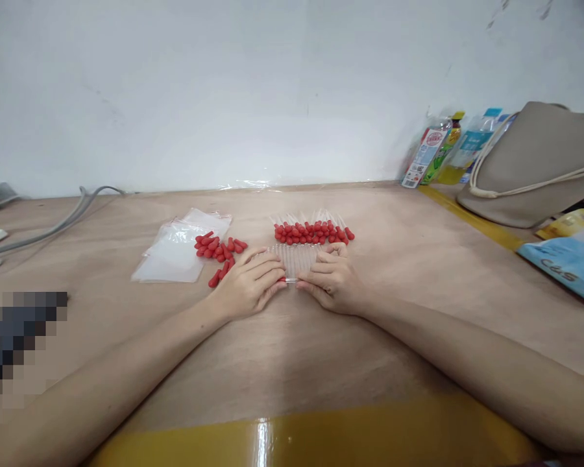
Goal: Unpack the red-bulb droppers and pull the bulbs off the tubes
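Left hand, just right of loose red bulbs, pinches one end of a clear tube; the right hand pinches the other. Wooden tabletop leaves room down to yellow tape and rightward to a taupe bag. Slim, straight and red at its left end, the tube sits in front of parallel tubes.

Single head-worn view, looking forward and down over the desk from the wearer's side at 6 o'clock. Wide framing, middle range: left hand and right hand near dial centre, forearms in from 8 and 4 o'clock. Wall faces lens across 10 to 2; yellow tape at 6, near side.
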A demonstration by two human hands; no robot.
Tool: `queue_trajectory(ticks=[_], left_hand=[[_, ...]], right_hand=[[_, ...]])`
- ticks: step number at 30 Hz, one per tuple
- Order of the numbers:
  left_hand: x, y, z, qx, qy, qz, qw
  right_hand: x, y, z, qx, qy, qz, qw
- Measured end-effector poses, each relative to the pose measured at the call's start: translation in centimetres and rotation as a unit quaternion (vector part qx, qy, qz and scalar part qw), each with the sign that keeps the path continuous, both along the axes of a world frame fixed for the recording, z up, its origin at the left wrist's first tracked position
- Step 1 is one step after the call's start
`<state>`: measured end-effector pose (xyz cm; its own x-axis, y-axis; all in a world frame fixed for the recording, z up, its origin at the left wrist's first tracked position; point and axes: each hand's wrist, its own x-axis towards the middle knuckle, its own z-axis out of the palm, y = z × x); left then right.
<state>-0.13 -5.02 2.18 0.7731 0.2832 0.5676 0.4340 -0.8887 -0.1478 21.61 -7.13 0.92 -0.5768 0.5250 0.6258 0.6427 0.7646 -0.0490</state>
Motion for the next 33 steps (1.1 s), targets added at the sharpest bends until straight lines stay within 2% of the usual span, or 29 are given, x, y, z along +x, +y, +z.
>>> queue_trajectory(ticks=[9, 19, 24, 29, 33], left_hand=[[-0.1, -0.2, 0.3, -0.016, 0.031, 0.002, 0.999], [-0.3, -0.6, 0.5, 0.008, 0.027, -0.027, 0.999], [-0.9, -0.7, 0.4, 0.036, 0.024, -0.043, 0.998], [-2.7, -0.1, 0.5, 0.057, -0.046, 0.035, 0.997], [-4.6, 0.9, 2.4, -0.015, -0.12, 0.153, 0.981]], right_hand=[[0.1, -0.5, 0.4, 0.036, -0.029, -0.008, 0.999], [0.6, -1.1, 0.6, 0.188, 0.009, 0.036, 0.981], [1.5, -1.4, 0.6, 0.203, 0.004, 0.033, 0.979], [3.2, -0.8, 0.3, 0.157, 0.062, -0.053, 0.984], [3.1, -0.2, 0.1, 0.094, 0.067, -0.109, 0.987]])
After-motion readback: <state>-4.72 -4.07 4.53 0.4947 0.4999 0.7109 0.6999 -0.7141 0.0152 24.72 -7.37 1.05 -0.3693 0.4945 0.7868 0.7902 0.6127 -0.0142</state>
